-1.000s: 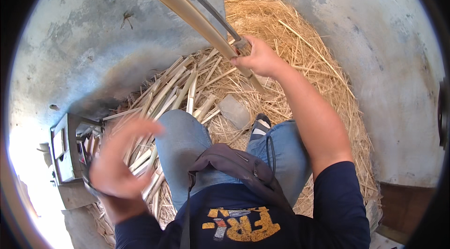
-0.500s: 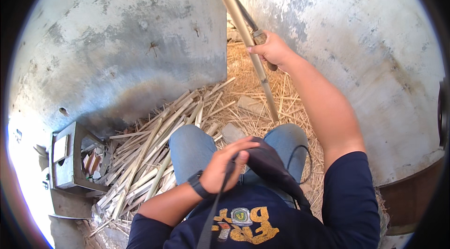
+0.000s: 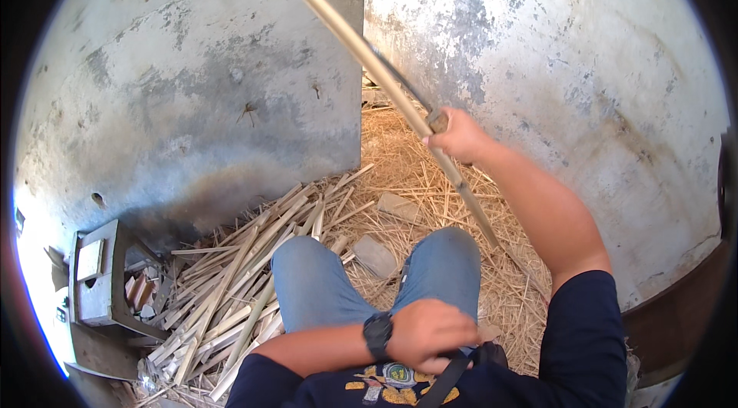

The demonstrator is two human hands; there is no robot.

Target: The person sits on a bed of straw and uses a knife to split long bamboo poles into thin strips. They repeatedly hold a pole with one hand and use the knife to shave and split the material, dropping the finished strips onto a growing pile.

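Cabinet (image 3: 98,277), grey, open-sided, reddish fragments inside: 8 o'clock. Left wall (image 3: 207,77), bluish-grey plaster, stained and peeling: 10 o'clock. Split strips (image 3: 231,293), pale, heaped loosely along that wall's foot: between 7 and 8 o'clock. Two flat stone blocks (image 3: 375,256), just below centre, between the strips and the straw. Bamboo pole (image 3: 400,101), slanting from 11 o'clock toward 4, upper end raised against the walls. Straw litter (image 3: 430,170), golden, covering the floor from 12 o'clock to 5. Left hand (image 3: 432,335), watch at wrist, resting near the lap beside a dark strap (image 3: 446,381), between 5 and 6 o'clock; whether its fingers grip cannot be told. Dark-bladed knife (image 3: 437,120), alongside the pole. Right hand (image 3: 463,136), at 2 o'clock, clamped round pole and knife handle together, well apart from the left. Right wall (image 3: 600,85), whitish, flaking: 2 o'clock.
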